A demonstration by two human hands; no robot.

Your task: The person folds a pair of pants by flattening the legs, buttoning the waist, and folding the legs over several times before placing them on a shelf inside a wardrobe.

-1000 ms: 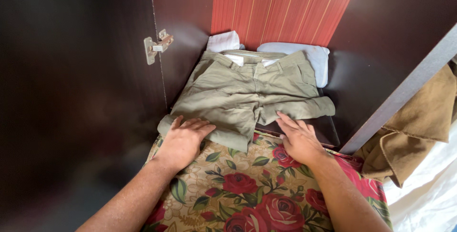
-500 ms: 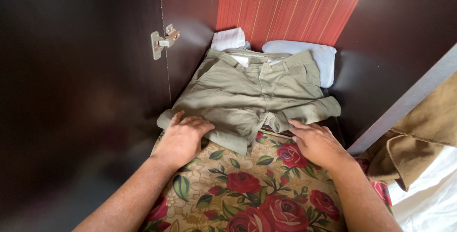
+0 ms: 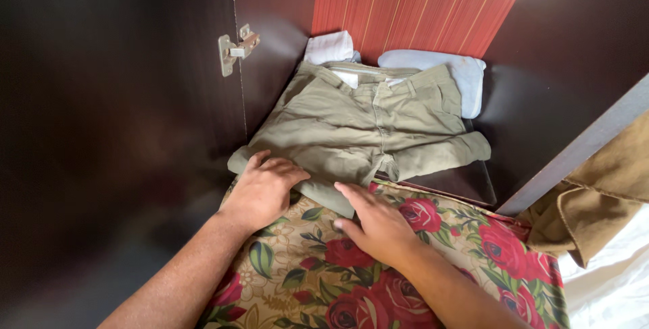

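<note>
Folded olive-green trousers (image 3: 351,126) lie on a dark shelf inside a wardrobe, waistband toward the back. My left hand (image 3: 263,187) rests flat on their near left edge, fingers spread. My right hand (image 3: 375,224) lies flat on a floral cloth with red roses (image 3: 419,268), its fingertips touching the trousers' near fold. Neither hand grips anything.
A white folded cloth (image 3: 329,47) and a pale blue pillow-like item (image 3: 460,76) sit behind the trousers against a red striped back panel (image 3: 412,5). The dark wardrobe door with a metal hinge (image 3: 233,48) stands at left. A brown garment (image 3: 602,194) lies at right on white fabric.
My right hand has slid left from the trousers' right leg onto the floral cloth near the middle fold. My left hand has stayed in place.
</note>
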